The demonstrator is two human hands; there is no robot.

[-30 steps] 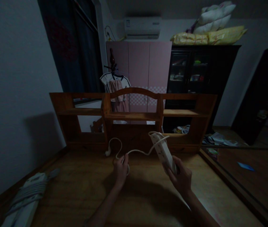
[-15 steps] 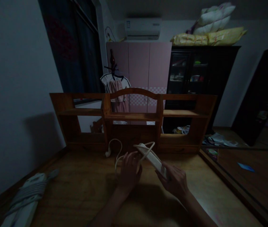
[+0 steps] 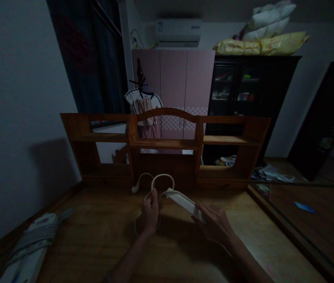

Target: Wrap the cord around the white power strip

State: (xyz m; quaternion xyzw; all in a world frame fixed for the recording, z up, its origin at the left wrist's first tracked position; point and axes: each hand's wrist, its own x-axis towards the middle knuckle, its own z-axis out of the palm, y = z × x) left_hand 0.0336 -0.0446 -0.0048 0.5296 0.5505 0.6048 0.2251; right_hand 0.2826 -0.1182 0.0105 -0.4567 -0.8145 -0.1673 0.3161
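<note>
Closest, at the bottom left, a power strip (image 3: 25, 267) lies on the wooden board (image 3: 96, 239) with its grey cord (image 3: 35, 237) wound around it. A bit further in are the two hands, held up over the board. The right hand (image 3: 215, 223) is closed around the near end of a white power strip (image 3: 183, 201), which tilts up and to the left, with its far end close to the left hand (image 3: 150, 214). The left hand is curled in with the thumb up, and it looks like it is pinching the white cord (image 3: 164, 175). I can't tell how hard it squeezes, because the fingertips are hidden. The cord makes loops above and below that hand. Past it, the plug (image 3: 134, 189) rests on the board, near the wooden shelf unit (image 3: 167, 144).

To handle this well, the right hand should hold the strip steady while the left hand guides the cord. Loops should be big and soft, with no twists or sharp bends where the cord meets the strip. A gentle pull is best, so the plug doesn't bump the shelf.

Far back stand a pink wardrobe (image 3: 172, 74) and a black cabinet (image 3: 251, 86).
</note>
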